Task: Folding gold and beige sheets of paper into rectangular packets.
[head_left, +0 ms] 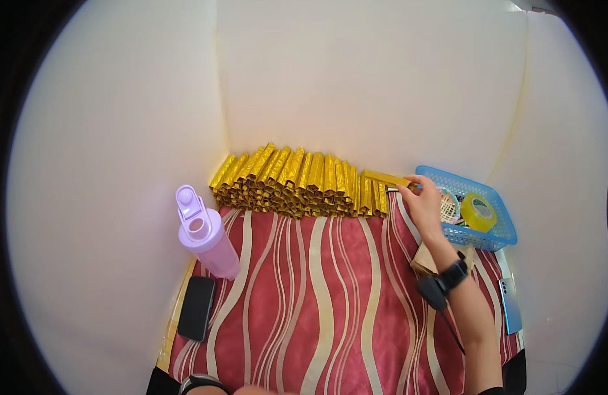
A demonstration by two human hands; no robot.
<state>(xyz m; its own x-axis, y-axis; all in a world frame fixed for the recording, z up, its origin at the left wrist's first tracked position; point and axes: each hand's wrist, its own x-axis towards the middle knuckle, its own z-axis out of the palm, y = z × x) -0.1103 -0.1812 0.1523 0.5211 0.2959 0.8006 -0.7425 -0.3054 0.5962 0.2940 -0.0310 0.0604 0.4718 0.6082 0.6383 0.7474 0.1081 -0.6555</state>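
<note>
My right hand (422, 204) reaches to the right end of the pile, its fingers closed on a folded gold paper tube (385, 178). That tube lies crosswise, against the top of the end tubes. A heap of similar gold paper tubes (291, 174), stacked in layers with their hollow ends facing me, stands along the back wall. My right wrist wears a black strap with a dark device (442, 283) and a cord. Of my left arm, only a banded wrist and a bit of my left hand (254, 390) show at the lower edge; its fingers are out of sight.
A blue plastic basket (501, 214) at right holds a yellow tape roll (478, 212) and small items. Brownish paper (424, 260) lies under my forearm. A purple bottle (208, 237) and black phone (196, 308) stay left; a blue phone (510, 306) lies right. White walls (383, 79) enclose the striped cloth (291, 296).
</note>
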